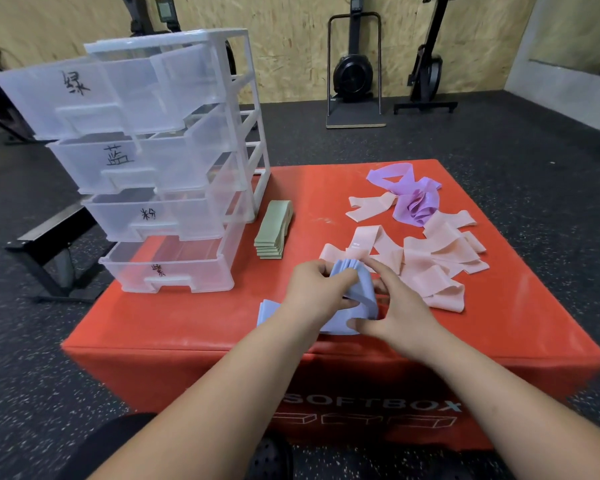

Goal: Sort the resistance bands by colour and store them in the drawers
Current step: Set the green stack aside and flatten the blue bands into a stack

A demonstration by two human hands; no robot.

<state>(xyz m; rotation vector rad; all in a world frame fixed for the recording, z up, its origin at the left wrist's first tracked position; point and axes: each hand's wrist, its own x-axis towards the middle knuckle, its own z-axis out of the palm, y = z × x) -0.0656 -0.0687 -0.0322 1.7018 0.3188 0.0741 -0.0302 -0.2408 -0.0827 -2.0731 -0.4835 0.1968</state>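
Blue bands [365, 295] between left grip [313, 289], right grip [403, 306]

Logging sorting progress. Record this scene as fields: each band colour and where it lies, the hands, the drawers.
surface: red soft box
blue bands: bundled at the box's near middle, gripped by left hand and right hand
green bands: neat stack beside the drawer unit
pink bands: loose, scattered on the right
purple bands: crumpled heap, far right
drawers: four, all pulled out, hand-labelled, no bands seen inside
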